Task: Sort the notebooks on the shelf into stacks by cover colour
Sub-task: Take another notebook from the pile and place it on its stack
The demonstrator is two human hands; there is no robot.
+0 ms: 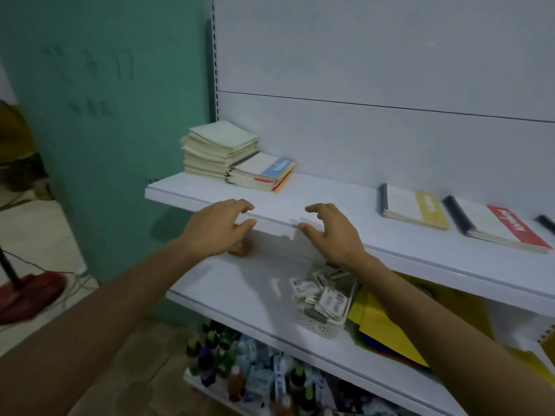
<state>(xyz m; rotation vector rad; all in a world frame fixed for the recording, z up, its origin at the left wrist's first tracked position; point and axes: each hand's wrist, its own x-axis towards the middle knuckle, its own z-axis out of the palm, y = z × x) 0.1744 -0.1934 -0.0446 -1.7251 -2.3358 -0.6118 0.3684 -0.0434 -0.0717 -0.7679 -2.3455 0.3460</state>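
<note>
**Both hands empty at the shelf edge, notebooks spread along the top shelf**

Both hands are up at the front lip of the white top shelf (330, 193) and neither one has hold of anything. The left hand (214, 228) has loosely curled fingers reaching over the lip. The right hand (332, 232) sits just beside it in much the same relaxed half-curl, with a small gap between the two. I can't tell whether the fingertips actually touch the shelf.

The notebooks are all on that top shelf:
- At the far left against the back panel there's a tall, slightly messy cream stack (220, 147).
- Touching its right side is a shorter stack topped by a blue-banded notebook (264, 171), with red and yellow edges peeking out underneath.
- Well off to the right, a yellow-banded notebook (416, 210) lies flat on its own.
- Just beside that is a red-banded notebook (504, 229).

On the shelf below there's a white mesh basket (322, 324) full of little printed tags, right next to some yellow folders (381, 322). A jumble of bottles (240, 373) sits at the very bottom.
</note>
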